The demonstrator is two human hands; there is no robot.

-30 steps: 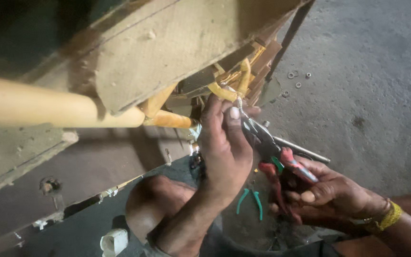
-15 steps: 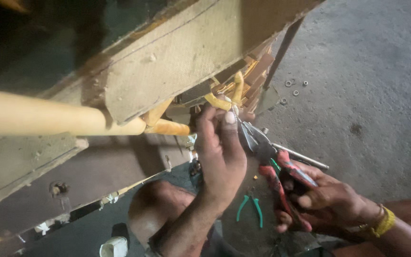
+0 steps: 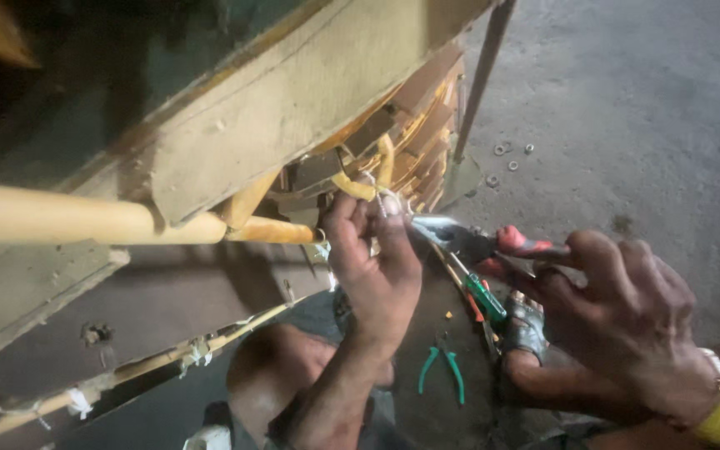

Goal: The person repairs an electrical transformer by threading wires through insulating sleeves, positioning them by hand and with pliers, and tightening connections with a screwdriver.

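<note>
We are pinching the yellow tube (image 3: 358, 187) with left hand (image 3: 374, 258) fingers; right hand (image 3: 618, 321) is gripping red-handled pliers (image 3: 477, 243) closed, tips beside it.

No packages, labels, signs or screens show anywhere in the frame.
</note>
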